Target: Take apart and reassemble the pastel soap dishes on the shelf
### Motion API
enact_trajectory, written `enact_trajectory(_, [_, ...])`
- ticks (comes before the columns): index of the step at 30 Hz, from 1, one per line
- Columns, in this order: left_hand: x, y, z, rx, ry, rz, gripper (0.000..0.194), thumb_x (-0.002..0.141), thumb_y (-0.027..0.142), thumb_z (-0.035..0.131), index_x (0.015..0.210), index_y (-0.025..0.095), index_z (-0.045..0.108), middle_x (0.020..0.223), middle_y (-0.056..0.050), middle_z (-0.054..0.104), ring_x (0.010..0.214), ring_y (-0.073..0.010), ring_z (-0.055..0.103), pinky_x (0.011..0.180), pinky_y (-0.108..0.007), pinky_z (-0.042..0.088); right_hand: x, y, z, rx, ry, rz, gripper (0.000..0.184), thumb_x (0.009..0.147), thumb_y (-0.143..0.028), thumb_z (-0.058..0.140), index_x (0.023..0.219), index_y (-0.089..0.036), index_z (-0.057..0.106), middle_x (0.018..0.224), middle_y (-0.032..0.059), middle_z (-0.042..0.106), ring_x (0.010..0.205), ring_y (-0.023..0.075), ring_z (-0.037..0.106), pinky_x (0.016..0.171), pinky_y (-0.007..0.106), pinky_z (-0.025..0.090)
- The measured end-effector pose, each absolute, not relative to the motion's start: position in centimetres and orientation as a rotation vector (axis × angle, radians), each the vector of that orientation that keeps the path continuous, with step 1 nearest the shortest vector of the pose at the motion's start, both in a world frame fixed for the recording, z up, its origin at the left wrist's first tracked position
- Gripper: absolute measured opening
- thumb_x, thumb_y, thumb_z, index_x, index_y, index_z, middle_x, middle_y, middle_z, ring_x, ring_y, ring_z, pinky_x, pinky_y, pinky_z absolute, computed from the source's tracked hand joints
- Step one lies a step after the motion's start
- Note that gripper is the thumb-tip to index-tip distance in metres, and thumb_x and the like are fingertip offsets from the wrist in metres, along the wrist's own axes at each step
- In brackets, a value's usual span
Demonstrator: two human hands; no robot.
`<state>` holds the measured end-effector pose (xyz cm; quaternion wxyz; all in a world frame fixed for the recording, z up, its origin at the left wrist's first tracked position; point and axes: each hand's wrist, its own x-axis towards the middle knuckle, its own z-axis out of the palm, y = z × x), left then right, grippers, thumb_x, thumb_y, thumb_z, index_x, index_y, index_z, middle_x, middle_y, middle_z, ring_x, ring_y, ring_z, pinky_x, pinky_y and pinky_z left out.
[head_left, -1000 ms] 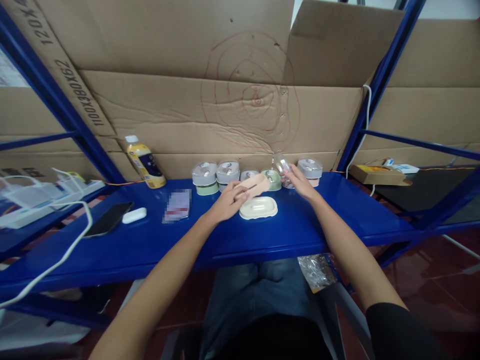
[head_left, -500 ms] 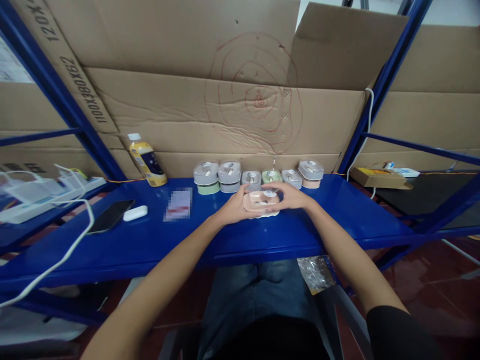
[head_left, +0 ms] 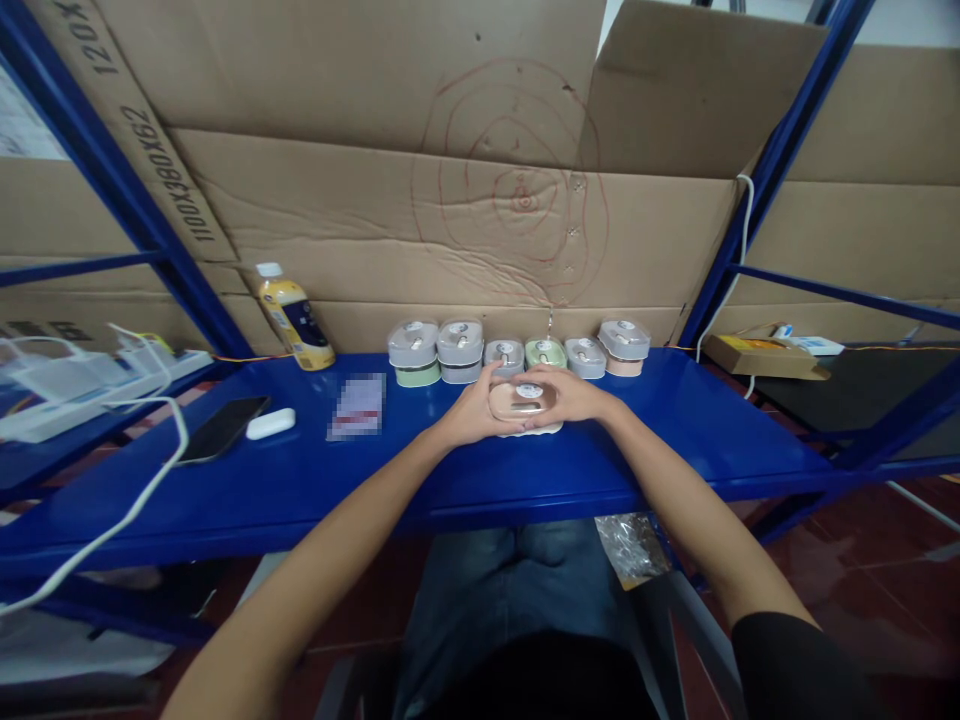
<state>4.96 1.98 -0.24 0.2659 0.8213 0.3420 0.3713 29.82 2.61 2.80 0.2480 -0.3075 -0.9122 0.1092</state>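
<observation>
The person's left hand [head_left: 471,414] is curved around the left end of a beige-pink box [head_left: 517,404]. This box has its long axis from left to right, along the front edge of the blue table [head_left: 450,485], and its top faces upward. It looks rounded and shiny under a clear cover, with a short dark bar and a pale round sticker behind. Below it shows a cream rim [head_left: 552,430]; whether they touch, I cannot tell. The right hand [head_left: 582,397] clasps the right end, so both hands clamp the box.
</observation>
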Motion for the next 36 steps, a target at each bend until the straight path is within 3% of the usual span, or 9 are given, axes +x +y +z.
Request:
enact_trajectory(6, [4.5,2.7,-0.7,2.247,0.976,0.967,0.121,0.066,0.057,0.094,0.159,0.017,0.029,0.147,-0.022,0.06,0.137,-0.0411,0.059,0.112,-0.056,0.051,29.6,3.0,1.9,-0.948,-2.481,0.335,0.093,0.074,-0.064,0.086,0.153,-0.027,0.055,0.121,0.0104,0.069,0.112,0.0319,0.067,0.102,0.053,0.053])
enact_trajectory(13, [4.0,2.9,-0.5,2.29,0.913,0.891,0.111,0.065,0.055,0.094,0.154,0.02,0.037,0.144,-0.02,0.062,0.133,-0.0398,0.062,0.108,-0.056,0.053,30.5,3.2,1.4,-0.992,-2.484,0.434,0.109,0.065,-0.059,0.092,0.159,-0.027,0.047,0.153,0.0135,0.058,0.138,0.0374,0.058,0.116,0.057,0.045])
enact_trajectory(17, [3.9,3.1,-0.4,2.265,0.895,1.001,0.105,0.07,0.052,0.091,0.152,0.018,0.036,0.143,-0.02,0.062,0.131,-0.0367,0.063,0.11,-0.056,0.052,31.1,2.8,2.3,-1.015,-2.403,0.408,0.097,0.066,-0.055,0.092,0.151,-0.024,0.057,0.148,0.0134,0.064,0.135,0.0369,0.062,0.115,0.055,0.047])
enact_trajectory(21, [3.9,3.7,-0.5,2.237,0.956,1.28,0.075,0.084,0.044,0.078,0.145,0.019,0.043,0.13,-0.017,0.067,0.119,-0.0285,0.068,0.102,-0.049,0.057,32.7,3.2,3.8,-1.118,-2.138,0.193,0.083,0.072,-0.055,0.087,0.145,-0.025,0.062,0.143,0.0127,0.067,0.129,0.0362,0.064,0.112,0.053,0.048])
enact_trajectory(24, [3.9,3.9,-0.5,2.269,1.038,1.331,0.059,0.088,0.041,0.071,0.138,0.019,0.048,0.122,-0.014,0.068,0.106,-0.0242,0.069,0.092,-0.043,0.058,34.0,4.6,4.8,-1.392,-1.825,-0.093,0.084,0.076,-0.06,0.082,0.146,-0.02,0.059,0.133,0.0198,0.068,0.124,0.0405,0.062,0.106,0.057,0.048])
enact_trajectory(29, [4.1,3.6,-0.6,2.321,1.082,1.216,0.054,0.09,0.038,0.068,0.137,0.017,0.049,0.122,-0.013,0.067,0.098,-0.0213,0.067,0.083,-0.038,0.057,34.2,8.0,5.4,-1.745,-1.557,-0.414,0.07,0.08,-0.056,0.077,0.13,-0.009,0.063,0.126,0.0298,0.063,0.121,0.0456,0.057,0.101,0.06,0.045])
enact_trajectory(32, [4.1,3.6,-0.6,2.336,1.099,1.192,0.052,0.091,0.037,0.066,0.136,0.017,0.05,0.123,-0.012,0.067,0.098,-0.0208,0.067,0.081,-0.037,0.057,33.6,9.5,4.7,-1.821,-1.529,-0.477,0.061,0.079,-0.05,0.077,0.121,-0.007,0.064,0.124,0.0318,0.062,0.121,0.0464,0.055,0.1,0.06,0.044])
enact_trajectory(36, [4.0,3.8,-0.8,2.368,1.125,1.17,0.049,0.091,0.039,0.066,0.133,0.018,0.052,0.122,-0.011,0.066,0.098,-0.0214,0.067,0.081,-0.037,0.057,33.4,10.6,3.4,-1.838,-1.504,-0.498,0.062,0.082,-0.052,0.073,0.12,-0.005,0.063,0.125,0.0334,0.06,0.122,0.0482,0.053,0.101,0.063,0.042])
